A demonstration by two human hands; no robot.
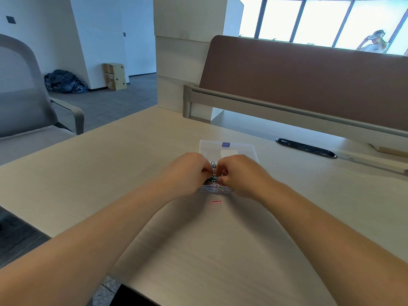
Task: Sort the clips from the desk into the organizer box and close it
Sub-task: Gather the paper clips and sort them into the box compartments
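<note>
A clear plastic organizer box (217, 190) lies open on the desk, its lid (228, 149) with a purple latch folded back away from me. Several coloured paper clips (213, 181) fill the box. My left hand (189, 171) and my right hand (239, 174) meet over the box, fingertips curled and pinching clips between them. What exactly each fingertip holds is partly hidden. One pink clip (216, 202) lies alone on the desk just in front of the box.
The pale wooden desk (110, 173) ends at a brown partition (309, 80) behind the box. A black cable slot (306, 148) sits to the right of the lid. A grey office chair (26, 96) stands at the left.
</note>
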